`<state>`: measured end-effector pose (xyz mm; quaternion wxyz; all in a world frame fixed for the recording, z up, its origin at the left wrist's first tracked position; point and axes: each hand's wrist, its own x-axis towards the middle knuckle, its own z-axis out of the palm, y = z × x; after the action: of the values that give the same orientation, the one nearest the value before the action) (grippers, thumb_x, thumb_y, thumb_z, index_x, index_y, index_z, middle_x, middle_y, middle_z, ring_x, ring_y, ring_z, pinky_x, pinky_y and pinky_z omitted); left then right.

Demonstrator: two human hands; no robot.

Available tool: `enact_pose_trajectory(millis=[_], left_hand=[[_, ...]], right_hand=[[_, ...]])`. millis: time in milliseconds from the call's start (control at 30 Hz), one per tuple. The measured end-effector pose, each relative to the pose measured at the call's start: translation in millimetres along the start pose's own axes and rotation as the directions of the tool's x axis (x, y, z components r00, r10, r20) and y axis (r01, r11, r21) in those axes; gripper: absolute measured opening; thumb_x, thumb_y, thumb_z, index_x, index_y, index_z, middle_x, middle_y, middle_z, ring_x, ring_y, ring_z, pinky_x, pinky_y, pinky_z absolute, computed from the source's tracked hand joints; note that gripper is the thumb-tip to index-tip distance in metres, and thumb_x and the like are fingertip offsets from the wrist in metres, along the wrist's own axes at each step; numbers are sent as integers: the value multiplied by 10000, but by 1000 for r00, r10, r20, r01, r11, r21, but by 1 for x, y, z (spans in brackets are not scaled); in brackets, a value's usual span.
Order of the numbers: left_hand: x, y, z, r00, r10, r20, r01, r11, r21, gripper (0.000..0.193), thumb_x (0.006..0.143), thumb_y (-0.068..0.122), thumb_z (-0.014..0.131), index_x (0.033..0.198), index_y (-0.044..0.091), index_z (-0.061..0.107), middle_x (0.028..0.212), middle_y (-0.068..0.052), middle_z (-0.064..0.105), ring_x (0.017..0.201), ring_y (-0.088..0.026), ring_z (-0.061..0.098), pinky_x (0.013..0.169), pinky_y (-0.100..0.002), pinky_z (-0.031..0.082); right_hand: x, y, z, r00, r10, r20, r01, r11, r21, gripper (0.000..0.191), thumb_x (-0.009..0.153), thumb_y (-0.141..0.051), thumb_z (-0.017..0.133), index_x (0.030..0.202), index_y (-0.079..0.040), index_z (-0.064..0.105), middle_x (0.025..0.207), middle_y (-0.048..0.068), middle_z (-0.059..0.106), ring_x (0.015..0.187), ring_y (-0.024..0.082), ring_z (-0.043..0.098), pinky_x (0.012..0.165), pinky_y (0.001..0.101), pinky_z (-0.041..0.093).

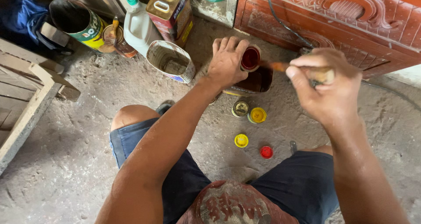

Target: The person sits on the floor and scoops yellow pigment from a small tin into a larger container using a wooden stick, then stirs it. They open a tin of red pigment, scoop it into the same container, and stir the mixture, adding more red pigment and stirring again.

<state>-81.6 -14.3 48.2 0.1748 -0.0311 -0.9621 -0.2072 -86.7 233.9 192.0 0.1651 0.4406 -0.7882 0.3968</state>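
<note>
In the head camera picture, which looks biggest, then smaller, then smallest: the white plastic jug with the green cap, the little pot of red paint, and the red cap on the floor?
1. White plastic jug with the green cap
2. Little round pot of red paint, held by the left hand
3. Small red cap on the floor

The gaps are plain, so nearness to the camera changes nothing.

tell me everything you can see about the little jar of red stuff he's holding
The small jar is round, open-topped and lidless, filled with a glossy deep red liquid. Its material is hard to tell. The left hand grips its side, holding it tilted over a larger container of dark brown liquid. A stick, held by the right hand, points toward it.
</note>
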Motion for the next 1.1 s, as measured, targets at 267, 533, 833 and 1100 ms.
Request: enact_pose_trajectory(millis=[267, 533, 833, 1100], left_hand=[[0, 0, 2, 1000, 10, -1, -10, 1000, 22, 799, 585, 246, 868, 1289, 100, 519, 1237, -181, 545, 1223, -383, 481, 1102, -556, 284], [2, 0, -3, 999, 30, -31, -30, 1000, 7, 811, 602, 246, 875, 1318, 102, 523, 1256, -172, 543, 1233, -379, 478, 1119, -556, 279], [4, 3, -15, 991, 105, -88, -107, 994, -16, 846, 626, 242, 884, 1370, 96, 507, 1313, -154, 531, 1264, -365, 472, 1148, -567, 262], [2, 9, -10, 996, 59, -67, -59, 998, -2, 791, 628, 278, 887, 1308, 85, 531, 1270, -179, 531, 1244, -384, 466, 1138, -563, 265]], right_hand=[[-8, 8, 4, 999, 34, -17, -33, 997, 63, 102, 1076, -71, 820, 1071, -44, 722, 978, 84, 746, 901, 159, 743, 843, 293, 609], [-16, 1, -14, 982, 189, -2, -187, 971, 150, 139, 1034, -111, 781, 1148, -58, 721, 1061, 116, 738, 942, 158, 733, 800, 307, 607], [-3, -5, -27, 962, -268, 56, 273, 952, -135, 162, 933, -144, 844, 983, -43, 728, 870, 116, 744, 800, 189, 717, 996, 456, 564], [-44, 32, -5, 931, 335, -146, -286, 916, 281, 103, 1050, -89, 757, 1108, -7, 732, 910, 120, 732, 780, 202, 720, 848, 385, 627]])
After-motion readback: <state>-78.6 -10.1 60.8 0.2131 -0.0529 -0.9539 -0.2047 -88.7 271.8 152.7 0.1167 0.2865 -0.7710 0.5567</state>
